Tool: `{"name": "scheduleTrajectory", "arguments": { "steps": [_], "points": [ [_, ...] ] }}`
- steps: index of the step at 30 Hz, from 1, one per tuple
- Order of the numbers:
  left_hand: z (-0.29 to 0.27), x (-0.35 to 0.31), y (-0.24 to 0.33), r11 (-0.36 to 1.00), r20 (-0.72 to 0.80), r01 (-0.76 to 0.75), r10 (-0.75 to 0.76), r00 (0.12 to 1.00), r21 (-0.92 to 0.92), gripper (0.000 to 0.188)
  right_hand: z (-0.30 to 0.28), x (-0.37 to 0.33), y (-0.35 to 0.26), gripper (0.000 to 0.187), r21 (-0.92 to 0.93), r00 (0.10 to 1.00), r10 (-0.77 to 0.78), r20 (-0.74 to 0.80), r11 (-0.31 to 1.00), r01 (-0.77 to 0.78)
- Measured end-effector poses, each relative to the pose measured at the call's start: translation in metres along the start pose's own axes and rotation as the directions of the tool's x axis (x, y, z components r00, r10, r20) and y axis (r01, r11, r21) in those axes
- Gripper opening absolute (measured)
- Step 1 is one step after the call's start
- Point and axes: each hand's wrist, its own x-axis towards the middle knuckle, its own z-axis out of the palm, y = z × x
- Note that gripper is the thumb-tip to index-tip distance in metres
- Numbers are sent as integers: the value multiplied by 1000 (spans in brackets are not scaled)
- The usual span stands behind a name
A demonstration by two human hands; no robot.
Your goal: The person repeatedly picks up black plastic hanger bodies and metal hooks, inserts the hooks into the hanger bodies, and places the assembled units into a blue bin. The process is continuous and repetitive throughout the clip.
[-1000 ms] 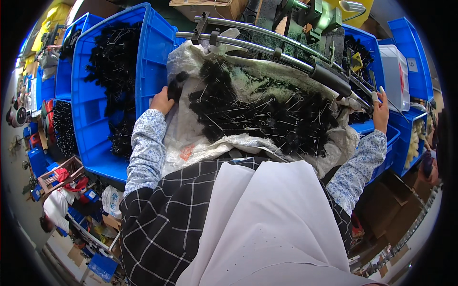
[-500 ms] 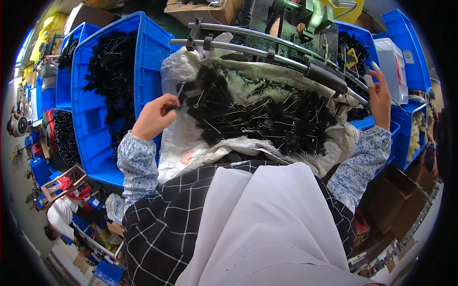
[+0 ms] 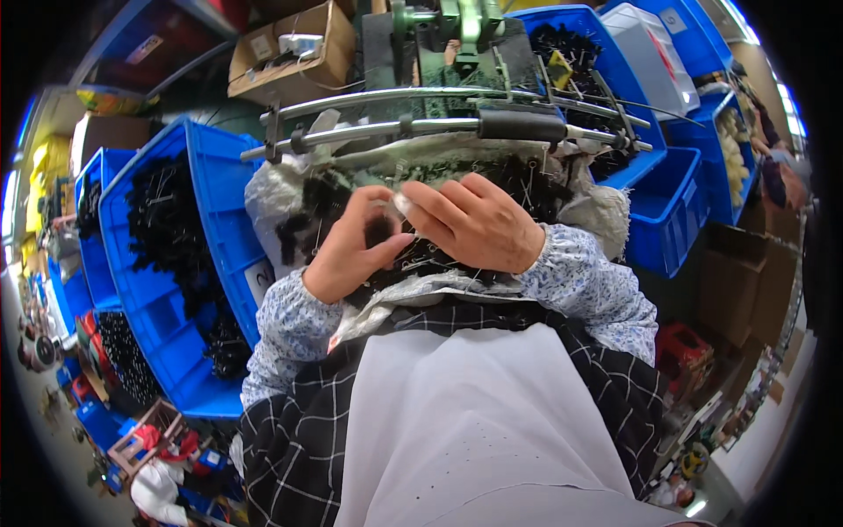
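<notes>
My hands meet over a heap of small black wire brushes point(image 3: 421, 256) with looped metal ends, lying on a whitish woven sack point(image 3: 272, 195). My left hand point(image 3: 351, 241) curves in a C shape, thumb apart from the index finger, with black bristles showing in the gap. Its index fingertip reaches the fingertips of my right hand point(image 3: 479, 220). The right fingers are bent and drawn together, and a small white piece point(image 3: 402, 203), perhaps a fingertip wrap, shows there. Anything pinched beneath them is hidden.
Beyond the heap run two metal rods point(image 3: 351, 132) with a black sleeve point(image 3: 522, 126), before a green machine point(image 3: 461, 35). A blue crate point(image 3: 215, 211) of black brushes stands left. Another blue bin point(image 3: 663, 206) stands right, and a cardboard box point(image 3: 290, 61) is at the far left.
My right hand has left the rod's right end and come in over the heap. My left hand has moved inward to meet it. The view has turned, shifting the surroundings.
</notes>
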Motion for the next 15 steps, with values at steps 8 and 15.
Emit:
{"name": "scheduleTrajectory", "arguments": {
  "steps": [8, 15],
  "points": [
    [16, 12, -6, 960, 211, -218, 179, 961, 178, 101, 19, -20, -26, 32, 119, 997, 36, 72, 992, -45],
    [-15, -4, -11, 961, 36, -98, 92, 995, 259, 86, 19, -21, 10, 19, 200, 985, 173, -8, 965, -168]
  ]
}}
